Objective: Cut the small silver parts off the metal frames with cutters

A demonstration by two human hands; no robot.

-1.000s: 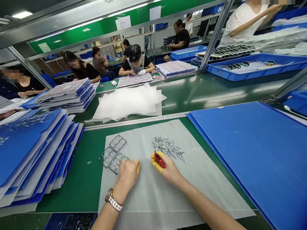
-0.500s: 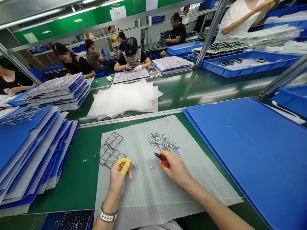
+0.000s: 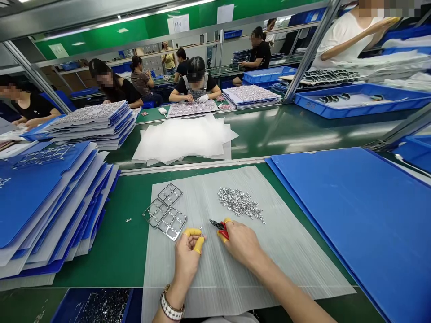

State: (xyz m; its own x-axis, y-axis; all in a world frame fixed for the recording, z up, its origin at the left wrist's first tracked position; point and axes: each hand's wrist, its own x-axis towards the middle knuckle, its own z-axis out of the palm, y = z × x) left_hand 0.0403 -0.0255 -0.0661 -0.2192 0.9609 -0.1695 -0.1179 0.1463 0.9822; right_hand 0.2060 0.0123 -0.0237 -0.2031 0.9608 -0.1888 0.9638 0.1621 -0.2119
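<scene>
Head view: I log both hands low in the centre of the frame, over a translucent sheet (image 3: 215,280) on the green table (image 3: 101,255). Left hand (image 3: 186,256): thumb and forefinger, in yellow finger covers (image 3: 193,232), drawn together in a pinch; a small silver piece (image 3: 201,230) sits at the fingertips, its outline too small to read. Right hand (image 3: 243,242): fingers curled round red-handled cutters (image 3: 217,225), tips pointing left, just right of the pinched piece and apart from it. I cannot tell how far the blades are parted.

Lattice frames (image 3: 164,211) lie flat at the sheet's upper left, near the left hand and above it in the frame. Loose pile of silver pieces (image 3: 239,202): above the right hand, not touching it. I note stacked boards (image 3: 84,202) at the left edge and a blue board (image 3: 350,206) at right.
</scene>
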